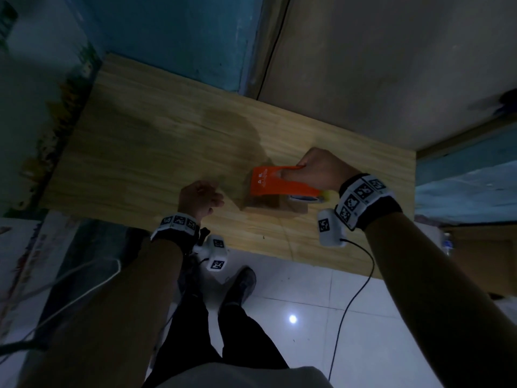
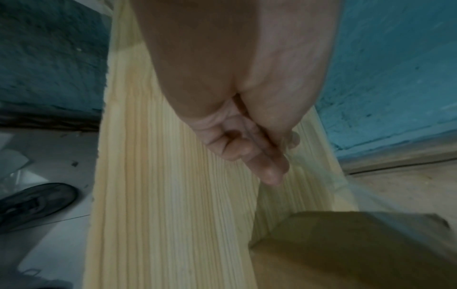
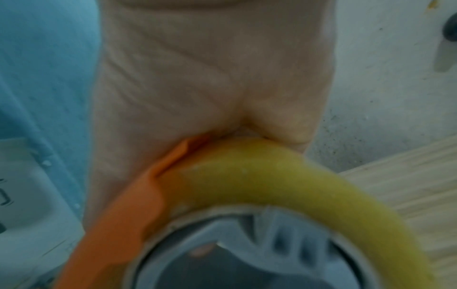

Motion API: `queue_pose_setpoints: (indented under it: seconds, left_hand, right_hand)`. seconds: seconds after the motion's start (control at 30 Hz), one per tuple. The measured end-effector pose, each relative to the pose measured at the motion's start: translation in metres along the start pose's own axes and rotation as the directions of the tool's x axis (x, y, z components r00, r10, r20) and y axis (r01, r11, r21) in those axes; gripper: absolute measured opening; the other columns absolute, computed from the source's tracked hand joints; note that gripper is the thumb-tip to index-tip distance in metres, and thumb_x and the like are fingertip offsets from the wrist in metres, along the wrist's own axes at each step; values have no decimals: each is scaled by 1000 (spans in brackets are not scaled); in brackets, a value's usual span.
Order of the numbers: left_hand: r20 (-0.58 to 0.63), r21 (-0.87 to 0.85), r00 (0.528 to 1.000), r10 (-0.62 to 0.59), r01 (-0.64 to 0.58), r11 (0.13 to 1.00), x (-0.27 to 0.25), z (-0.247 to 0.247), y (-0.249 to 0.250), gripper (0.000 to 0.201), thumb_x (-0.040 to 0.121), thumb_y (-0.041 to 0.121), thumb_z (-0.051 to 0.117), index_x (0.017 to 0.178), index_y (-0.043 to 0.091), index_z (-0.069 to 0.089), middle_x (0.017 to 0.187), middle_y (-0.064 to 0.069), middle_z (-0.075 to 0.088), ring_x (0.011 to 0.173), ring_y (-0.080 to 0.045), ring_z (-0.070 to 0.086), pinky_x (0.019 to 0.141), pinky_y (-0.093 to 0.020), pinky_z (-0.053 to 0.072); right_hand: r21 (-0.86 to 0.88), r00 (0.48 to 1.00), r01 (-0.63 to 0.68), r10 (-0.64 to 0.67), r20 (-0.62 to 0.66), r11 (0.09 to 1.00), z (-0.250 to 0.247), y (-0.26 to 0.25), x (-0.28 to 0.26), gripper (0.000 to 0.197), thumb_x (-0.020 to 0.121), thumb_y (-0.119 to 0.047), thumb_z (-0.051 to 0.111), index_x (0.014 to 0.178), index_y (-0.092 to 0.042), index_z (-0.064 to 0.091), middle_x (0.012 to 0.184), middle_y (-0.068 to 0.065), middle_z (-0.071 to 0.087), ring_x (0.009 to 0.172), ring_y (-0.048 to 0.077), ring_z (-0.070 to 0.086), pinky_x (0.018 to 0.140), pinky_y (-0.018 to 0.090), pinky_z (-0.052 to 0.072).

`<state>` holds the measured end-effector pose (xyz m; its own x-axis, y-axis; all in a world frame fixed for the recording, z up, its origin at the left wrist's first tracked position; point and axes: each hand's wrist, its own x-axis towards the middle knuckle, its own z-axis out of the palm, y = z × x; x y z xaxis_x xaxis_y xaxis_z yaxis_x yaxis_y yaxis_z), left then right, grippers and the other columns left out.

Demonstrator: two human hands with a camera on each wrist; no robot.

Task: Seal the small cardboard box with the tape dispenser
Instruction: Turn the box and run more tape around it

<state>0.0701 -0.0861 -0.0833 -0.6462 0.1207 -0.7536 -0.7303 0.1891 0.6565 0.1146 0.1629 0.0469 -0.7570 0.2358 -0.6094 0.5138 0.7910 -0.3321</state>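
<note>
A small brown cardboard box (image 1: 272,204) sits on the wooden table (image 1: 156,152) near its front edge; in the left wrist view the box (image 2: 346,252) fills the lower right. My right hand (image 1: 316,169) grips an orange tape dispenser (image 1: 275,183) that lies over the box top. The right wrist view shows the dispenser's orange frame (image 3: 118,211) and its yellowish tape roll (image 3: 259,176) close up. My left hand (image 1: 200,198) hovers just left of the box, fingers loosely curled (image 2: 249,152), holding nothing.
A blue wall (image 1: 179,37) and a grey wall (image 1: 391,65) stand behind the table. White floor tiles (image 1: 307,317) and my shoe (image 1: 242,284) lie below the front edge. A black cable (image 1: 355,298) hangs from my right wrist.
</note>
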Motion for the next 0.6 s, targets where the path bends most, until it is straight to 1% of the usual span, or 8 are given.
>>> queue_pose_setpoints:
  seconds: [0.13,0.2,0.27,0.37,0.43,0.47,0.53,0.6]
  left_hand:
    - [9,-40,1000,22,-21,999,5,7,3,18,99,1,43,90,4,58,68,-13,54,32,-10,54,35,-12,33]
    - [1,30,998,65,-65,997,6,11,3,17,98,1,45,90,3,60,69,-14,55,39,-15,55,34,-14,35]
    - [-8,69,996,91,-90,994,5,16,3,15,98,2,47,99,1,62,69,-13,57,48,-20,52,34,-14,37]
    - [-24,206,991,135,-127,970,11,24,1,16,98,9,51,102,4,66,71,-10,63,51,-19,56,36,-17,43]
    - [-31,370,982,184,-160,915,16,27,0,17,97,14,54,99,8,70,75,-7,69,53,-19,63,46,-23,53]
    - [-26,440,978,209,-177,880,17,29,-1,16,96,16,55,95,11,70,75,-4,70,53,-17,64,48,-23,53]
    - [-8,517,968,250,-210,830,16,35,-1,16,96,14,54,89,17,68,70,0,66,52,-14,63,45,-19,48]
    - [-4,539,965,262,-218,813,14,40,-3,19,96,14,51,85,19,66,72,-3,67,57,-22,66,49,-23,52]
  right_hand:
    - [66,1000,-9,10,-10,998,0,6,-1,63,75,-71,68,66,-9,65,64,10,63,59,21,60,58,30,40]
    - [67,1000,-16,17,-14,998,0,8,-1,71,78,-69,67,72,1,68,70,19,66,62,24,60,59,31,40]
    - [49,999,-30,31,-16,998,0,7,0,78,79,-68,66,84,10,71,76,23,70,64,25,60,59,31,40]
    - [13,999,-38,38,-4,999,2,5,2,77,78,-72,64,79,5,71,71,16,69,63,24,63,57,32,43]
    - [-11,999,-48,48,-7,999,4,6,4,72,75,-76,63,77,-4,68,72,12,70,69,26,69,59,35,49]
    - [-18,999,-46,46,-10,999,5,6,4,68,74,-76,62,74,-8,65,70,10,69,71,27,69,60,35,49]
    - [-14,999,-29,29,-13,999,4,6,3,66,77,-73,62,67,-9,61,64,9,64,64,29,64,58,33,44]
    - [9,1000,-16,16,-11,1000,3,5,3,63,79,-71,63,61,-10,59,58,9,57,56,25,55,56,33,39]
